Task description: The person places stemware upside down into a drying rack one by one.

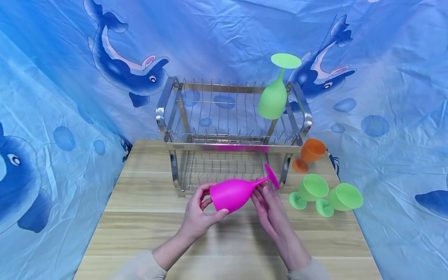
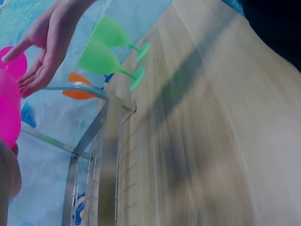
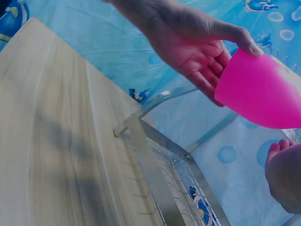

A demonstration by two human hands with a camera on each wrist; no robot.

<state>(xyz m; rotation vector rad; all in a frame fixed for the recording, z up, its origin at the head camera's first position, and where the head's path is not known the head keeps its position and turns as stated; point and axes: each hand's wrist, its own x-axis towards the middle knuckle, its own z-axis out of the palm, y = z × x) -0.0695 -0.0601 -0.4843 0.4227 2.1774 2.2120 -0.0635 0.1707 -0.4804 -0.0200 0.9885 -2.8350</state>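
1. Pink goblet, tipped sideways, was held above the table before the two-tier rack; the left hand gripped its bowl, while the right hand had fingers loosely extended beside the stem, contact hard to judge.
2. On the upper tier, right end, stood one upside-down green goblet.
3. Two upright green goblets and one orange goblet stood near the table's right edge.
4. Wood surface stretched between rack and sleeves.
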